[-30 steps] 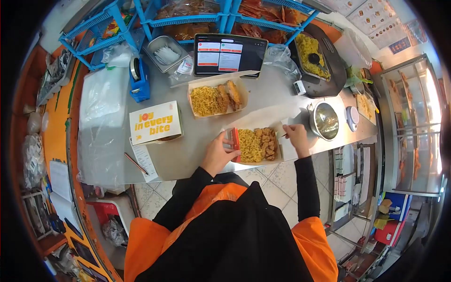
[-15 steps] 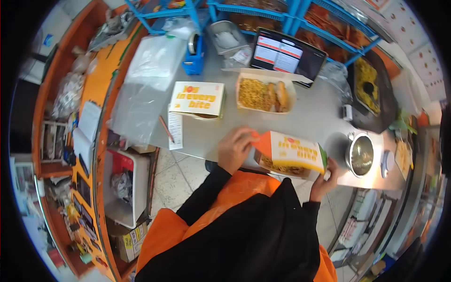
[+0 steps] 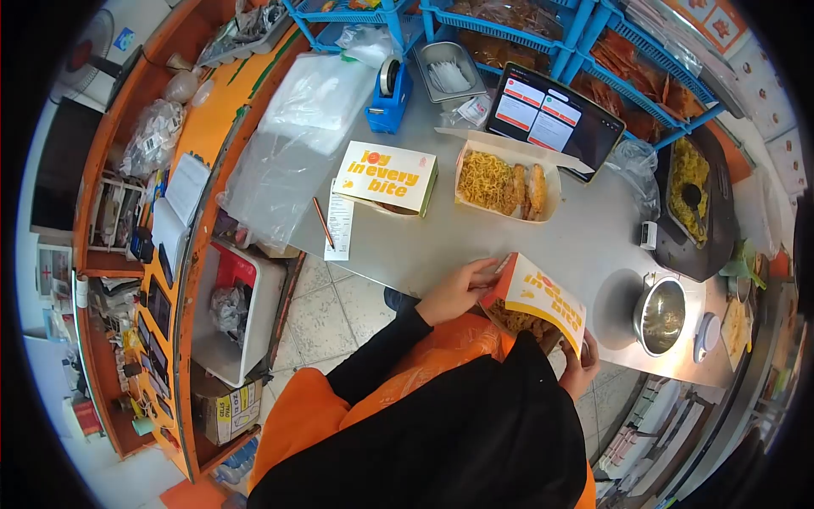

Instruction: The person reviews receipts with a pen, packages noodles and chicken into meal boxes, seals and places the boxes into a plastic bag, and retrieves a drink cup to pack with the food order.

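Your left hand (image 3: 458, 293) and right hand (image 3: 581, 368) grasp the box (image 3: 500, 282), its lid (image 3: 547, 297) over the food (image 3: 520, 321) but not fully shut.

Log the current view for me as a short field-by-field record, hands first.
Left hand: fingers at the near box's red side; pinch unclear
Right hand: fingers curled at its opposite end; grip partly hidden
Near box: printed lid folded over, front gaping, noodles showing
Open box: lid up, noodles beside browned pieces
Third box: lid down, reads "joy in every bite"
Left of third box: receipt, pen
Behind open box: tablet, screen lit
Right side: metal bowl
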A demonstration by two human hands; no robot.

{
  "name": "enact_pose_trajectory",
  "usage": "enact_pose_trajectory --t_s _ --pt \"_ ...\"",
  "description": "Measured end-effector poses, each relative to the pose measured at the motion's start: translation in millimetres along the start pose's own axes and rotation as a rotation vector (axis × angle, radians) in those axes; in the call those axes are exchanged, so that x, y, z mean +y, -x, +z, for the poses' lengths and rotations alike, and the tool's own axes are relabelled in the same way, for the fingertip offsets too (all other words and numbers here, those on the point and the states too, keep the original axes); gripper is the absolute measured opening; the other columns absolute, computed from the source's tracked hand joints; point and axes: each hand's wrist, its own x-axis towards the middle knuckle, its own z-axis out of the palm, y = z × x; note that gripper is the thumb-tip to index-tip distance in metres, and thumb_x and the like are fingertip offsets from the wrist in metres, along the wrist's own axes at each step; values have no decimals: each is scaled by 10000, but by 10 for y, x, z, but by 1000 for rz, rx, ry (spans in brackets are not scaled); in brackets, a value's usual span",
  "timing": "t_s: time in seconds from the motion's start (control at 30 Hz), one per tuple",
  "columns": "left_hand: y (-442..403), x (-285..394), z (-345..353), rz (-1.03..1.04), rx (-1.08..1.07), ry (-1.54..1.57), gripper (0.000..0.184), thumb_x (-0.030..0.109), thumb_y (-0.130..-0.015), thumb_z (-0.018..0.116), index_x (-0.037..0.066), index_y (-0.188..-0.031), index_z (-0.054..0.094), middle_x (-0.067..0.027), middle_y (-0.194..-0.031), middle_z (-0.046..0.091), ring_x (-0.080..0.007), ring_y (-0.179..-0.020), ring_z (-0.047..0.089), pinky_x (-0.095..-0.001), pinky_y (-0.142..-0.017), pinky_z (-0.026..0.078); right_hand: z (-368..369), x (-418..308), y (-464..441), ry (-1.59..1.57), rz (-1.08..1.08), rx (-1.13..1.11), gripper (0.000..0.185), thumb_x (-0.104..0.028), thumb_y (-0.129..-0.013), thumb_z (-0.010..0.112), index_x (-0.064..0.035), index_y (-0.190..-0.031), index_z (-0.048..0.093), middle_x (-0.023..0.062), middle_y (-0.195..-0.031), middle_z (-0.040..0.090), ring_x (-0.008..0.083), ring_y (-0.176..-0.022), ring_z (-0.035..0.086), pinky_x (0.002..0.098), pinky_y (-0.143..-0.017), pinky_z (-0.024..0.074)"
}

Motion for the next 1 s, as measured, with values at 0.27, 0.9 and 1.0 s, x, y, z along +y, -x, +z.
enact_pose_trajectory --t_s 0.27,0.9,1.0 --pt "-151 533 198 -228 -97 -538 426 328 -961 495 -20 -1182 600 -155 -1050 613 -249 -907 611 -356 -783 473 -123 339 -31 457 -147 -141 316 18 -797 619 30 -1111 650 116 -1121 647 182 -909 625 277 -728 503" --pt "-675 186 -120 932 -424 -1448 576 370 -899 513 286 -1450 368 -171 -1457 360 -410 -1381 277 -579 -1063 302 517 -353 -690 1163 -1158 -700 561 -325 -923 535 -43 -1397 437 131 -1481 387 411 -1388 295 488 -1058 371" --pt "-621 121 -37 965 -374 -1527 475 250 -913 500 269 -1387 475 -149 -1396 455 -386 -1313 404 -455 -1043 421 320 -194 -832 969 -1100 -693 501 -267 -883 583 -30 -1321 526 142 -1380 510 391 -1328 412 452 -1027 420"
